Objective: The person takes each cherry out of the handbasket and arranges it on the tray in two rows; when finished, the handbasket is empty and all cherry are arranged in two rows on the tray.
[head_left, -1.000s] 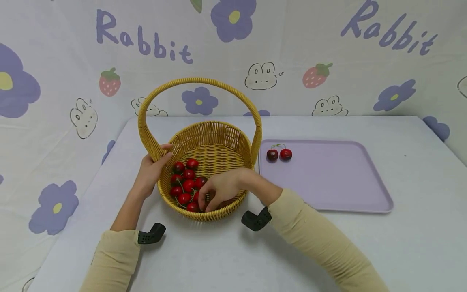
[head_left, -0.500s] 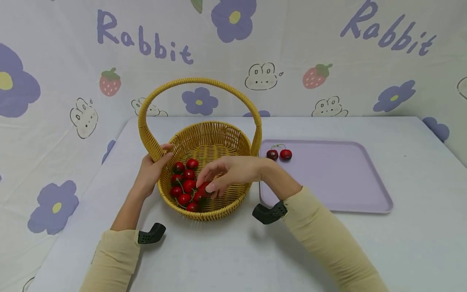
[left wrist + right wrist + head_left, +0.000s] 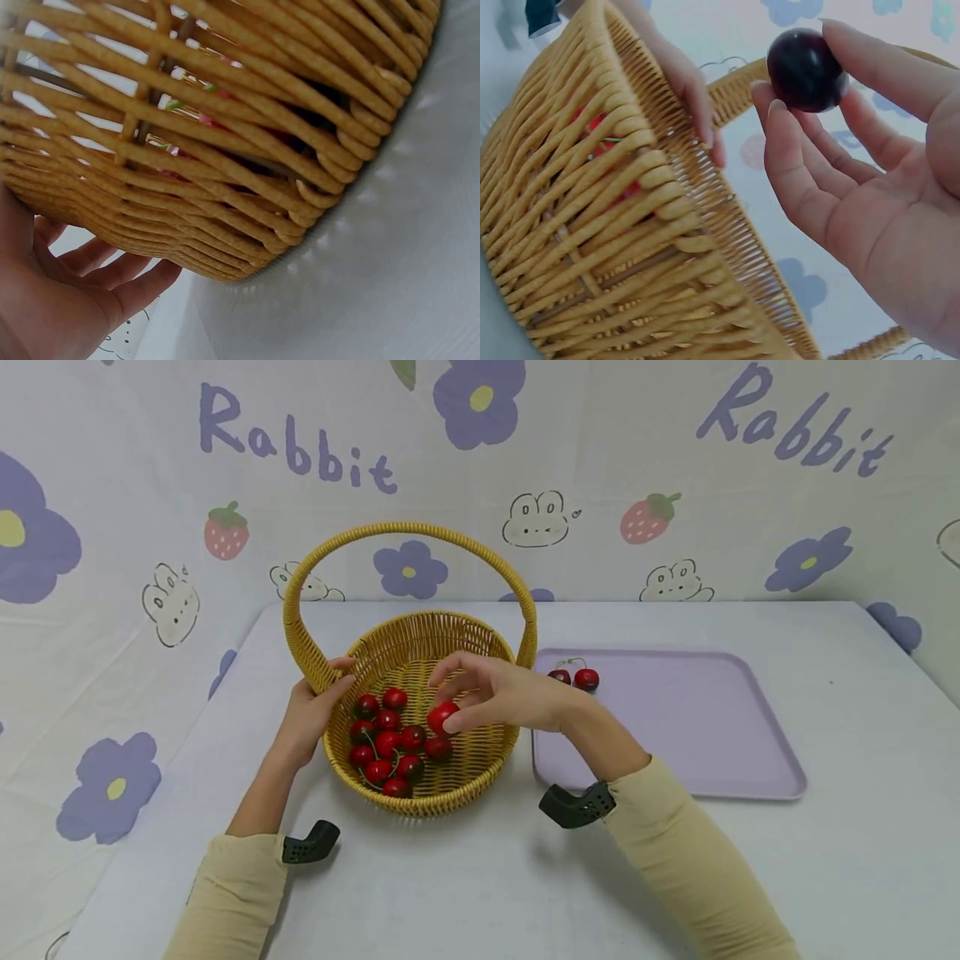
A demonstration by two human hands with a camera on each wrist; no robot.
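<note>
My right hand [image 3: 510, 695] is raised over the right half of a yellow wicker basket [image 3: 427, 806]. It pinches one cherry [image 3: 442, 717] between thumb and fingers. In the right wrist view that held cherry [image 3: 808, 70] looks dark and round, above the basket rim. Several red cherries [image 3: 387, 743], some with green stems, lie in the basket's left and front part. At the basket's left side, my left hand [image 3: 309, 714] grips the rim by the foot of the handle [image 3: 408, 529], thumb towards the inside. The left wrist view shows its fingers [image 3: 146, 289] against the outer weave.
A flat lilac tray [image 3: 675, 727] lies to the right of the basket. Two cherries [image 3: 587, 680] joined by a stem sit in its far left corner, one partly behind my right hand. A patterned cloth [image 3: 600, 460] hangs behind the white table [image 3: 420, 893].
My right hand has come up from the front of the basket and moved right, with a cherry pinched in it. Cherries it covered now show. The left hand stays on the rim.
</note>
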